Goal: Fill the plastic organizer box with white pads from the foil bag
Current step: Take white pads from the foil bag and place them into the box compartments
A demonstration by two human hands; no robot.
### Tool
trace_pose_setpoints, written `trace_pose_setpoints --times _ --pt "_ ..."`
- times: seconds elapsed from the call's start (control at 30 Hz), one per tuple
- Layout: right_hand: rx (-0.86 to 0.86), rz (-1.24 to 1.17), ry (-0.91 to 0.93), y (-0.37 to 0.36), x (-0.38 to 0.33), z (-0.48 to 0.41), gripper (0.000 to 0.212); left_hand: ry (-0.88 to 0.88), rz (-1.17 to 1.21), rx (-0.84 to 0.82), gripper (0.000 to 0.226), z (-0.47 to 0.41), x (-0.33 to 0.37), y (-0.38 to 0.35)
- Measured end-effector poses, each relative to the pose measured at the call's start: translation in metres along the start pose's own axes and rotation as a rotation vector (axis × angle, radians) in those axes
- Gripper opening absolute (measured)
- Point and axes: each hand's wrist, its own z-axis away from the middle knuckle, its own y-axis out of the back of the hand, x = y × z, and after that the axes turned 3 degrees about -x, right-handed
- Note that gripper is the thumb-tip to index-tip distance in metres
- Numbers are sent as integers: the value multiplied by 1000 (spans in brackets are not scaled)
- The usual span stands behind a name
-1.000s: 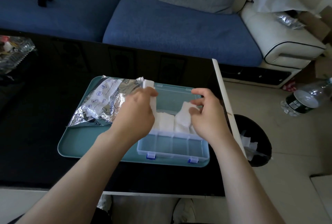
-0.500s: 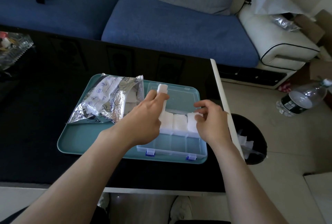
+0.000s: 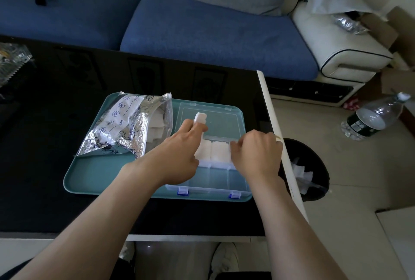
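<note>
Left hand: thumb and fingers pinch a small stack of white pads by its lower end, held upright above the open lid of the organizer box.

Right hand: fingers curled down onto the pad at the right end of the back row. Cannot tell whether they pinch it or only press it flat, because the fingertips are hidden. The hands are apart, with the seated pads between them.

Handling (judgement): the pads look light, soft and compressible, and not fragile. A pinch across the flat faces near 1 edge suits them. A loose stack may fan or shed a pad, so a flat press would seat them below the cell walls.

Containers:
- Box: clear plastic, lid hinged back, 2 blue latches at the near edge. The back row shows at least 2 cells packed with pads. The near-row cells in view hold nothing, so the fill is judged partial.
- Foil bag: lies on its side just left of the box, mouth toward it, with more pads visible inside.
- Both sit on a teal tray, which rests on a black table.
</note>
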Motion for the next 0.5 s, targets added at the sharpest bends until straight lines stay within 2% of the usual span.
trace_pose_setpoints --times 0.1,0.27,0.4,0.5 --pt "-45 -63 -27 0 -1 0 40 4 -5 11 68 -1 0 -2" --pt "-68 -169 -71 6 -3 4 30 13 -4 19 67 -2 1 -3" --pt "-72 -152 -79 9 -7 6 34 16 -10 19 67 -3 3 -3" --pt "-125 -128 -82 9 -8 6 48 23 -5 13 66 -3 3 -3"
